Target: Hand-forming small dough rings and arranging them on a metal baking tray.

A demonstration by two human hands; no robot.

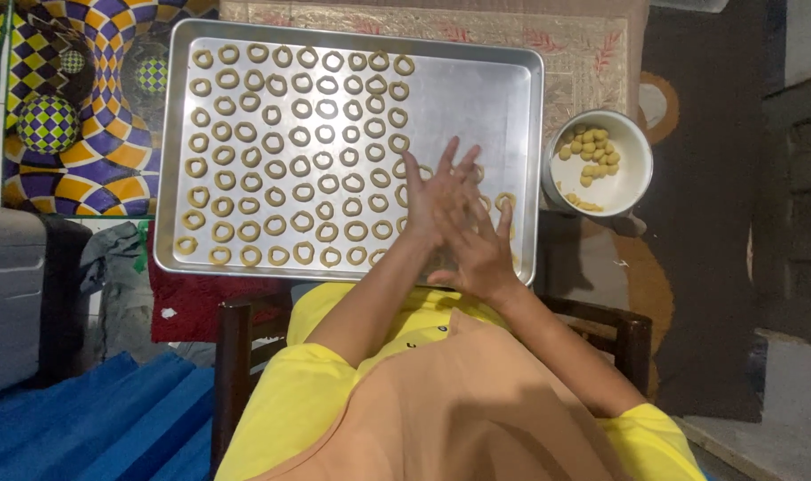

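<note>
Head view, looking straight down: both my hands are pressed together palm to palm over the lower right part of the metal baking tray (477, 98). My left hand (437, 200) lies against my right hand (478, 245), the fingers (447, 160) of both stretched out flat and fanned, not curled around anything. Whether a bit of dough sits between the palms I cannot tell, since the hands hide that spot.

Rows of small dough rings (276, 169) fill the tray from its left edge to about the middle of the frame, each ring lying apart from its neighbours. A few more rings (505, 199) show just beside my fingertips, on the tray's right side. Its upper right corner is bare metal.

Right of the tray, near its edge, stands a round white bowl (632, 178) holding a cluster of small dough balls (591, 150) in its upper half.

At the upper left of the frame a patterned cloth (76, 107) with checkered swirls lies beside the tray. At the bottom, my yellow sleeves (290, 392) show.
</note>
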